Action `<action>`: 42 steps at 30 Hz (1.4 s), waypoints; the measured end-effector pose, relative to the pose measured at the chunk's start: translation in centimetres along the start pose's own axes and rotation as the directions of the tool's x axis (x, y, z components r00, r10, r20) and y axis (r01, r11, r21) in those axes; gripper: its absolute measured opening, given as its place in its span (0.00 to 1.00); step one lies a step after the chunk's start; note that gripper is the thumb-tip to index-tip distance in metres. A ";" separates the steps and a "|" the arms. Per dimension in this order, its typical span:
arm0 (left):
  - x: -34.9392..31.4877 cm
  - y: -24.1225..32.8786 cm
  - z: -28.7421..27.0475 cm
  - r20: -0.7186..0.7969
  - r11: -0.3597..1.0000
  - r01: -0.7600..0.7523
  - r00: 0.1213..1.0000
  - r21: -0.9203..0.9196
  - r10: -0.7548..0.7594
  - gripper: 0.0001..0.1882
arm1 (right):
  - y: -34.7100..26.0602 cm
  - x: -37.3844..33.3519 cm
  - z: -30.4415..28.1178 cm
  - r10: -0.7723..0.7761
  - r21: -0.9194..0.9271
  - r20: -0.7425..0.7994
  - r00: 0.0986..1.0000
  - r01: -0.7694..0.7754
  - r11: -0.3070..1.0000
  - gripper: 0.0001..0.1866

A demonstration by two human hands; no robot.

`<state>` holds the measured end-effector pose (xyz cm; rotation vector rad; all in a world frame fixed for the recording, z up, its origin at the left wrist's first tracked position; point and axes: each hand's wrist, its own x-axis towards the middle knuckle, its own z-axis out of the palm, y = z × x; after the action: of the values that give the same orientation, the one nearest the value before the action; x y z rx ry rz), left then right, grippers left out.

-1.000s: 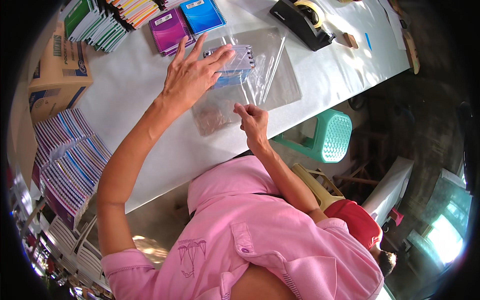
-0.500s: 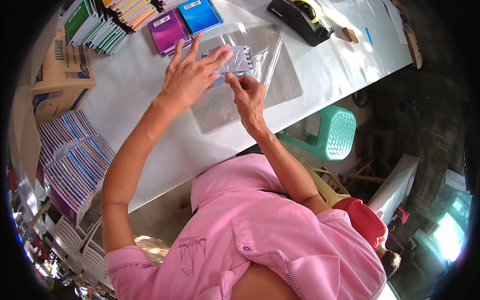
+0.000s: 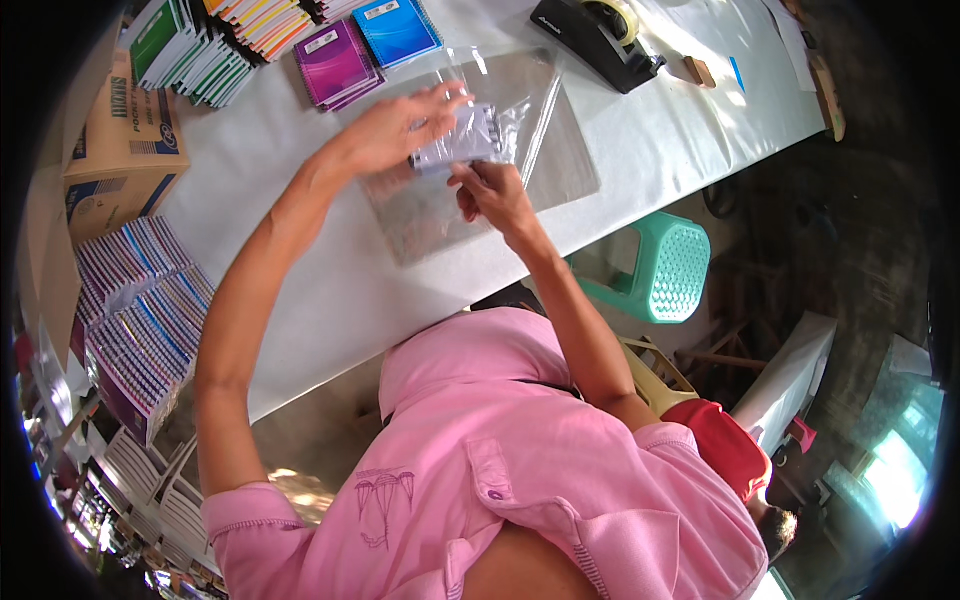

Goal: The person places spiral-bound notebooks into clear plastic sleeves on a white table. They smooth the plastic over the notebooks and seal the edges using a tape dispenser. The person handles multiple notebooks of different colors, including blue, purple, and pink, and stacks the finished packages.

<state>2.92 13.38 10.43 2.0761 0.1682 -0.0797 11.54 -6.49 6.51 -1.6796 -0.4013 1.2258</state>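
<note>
A small stack of spiral notebooks (image 3: 455,143), pale on top, lies inside clear plastic on the table. My left hand (image 3: 395,132) reaches over its left and far side, fingers stretched out and a little blurred. At the near right edge of the stack is my right hand (image 3: 492,190), its fingers curled and pinched at the plastic; the exact grip is partly hidden. Beneath the stack, flat clear plastic bags (image 3: 560,150) spread over the table.
Purple notebooks (image 3: 338,65) and a blue notebook (image 3: 397,30) lie beyond my left hand. A black tape dispenser (image 3: 600,40) stands far right, near a small brown block (image 3: 699,71). Cardboard box (image 3: 125,190) and stacked notebooks (image 3: 150,310) line the left; a green stool (image 3: 672,265) stands right.
My left hand has drawn its fingers closer together over the stack. My right hand has shifted slightly down, and the stack and plastic have slid a little left.
</note>
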 end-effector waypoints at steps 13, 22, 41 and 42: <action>-9.9 -8.2 16.3 -0.674 0.975 0.140 0.738 0.172 0.013 0.31 | -2.8 -0.5 -3.3 0.076 0.124 0.315 0.946 -0.121 0.985 0.41; -9.8 -7.2 16.8 -0.552 0.790 0.301 0.832 0.534 0.057 0.32 | -8.4 3.9 21.4 0.072 -0.079 0.641 0.764 -0.028 0.996 0.29; -7.9 -11.3 21.0 -0.491 0.738 -0.123 0.816 -0.663 -0.305 0.27 | -7.0 17.4 38.0 -0.160 0.005 0.696 0.700 0.218 0.976 0.30; -7.0 -11.2 21.3 -0.509 0.817 -0.078 0.814 -0.572 -0.279 0.27 | -6.9 19.1 37.4 -0.166 -0.035 0.707 0.688 0.268 0.963 0.31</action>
<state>-5.46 -0.40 -8.81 1.4180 0.6074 0.4932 -10.46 29.57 1.70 -1.1561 -1.1443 1.6538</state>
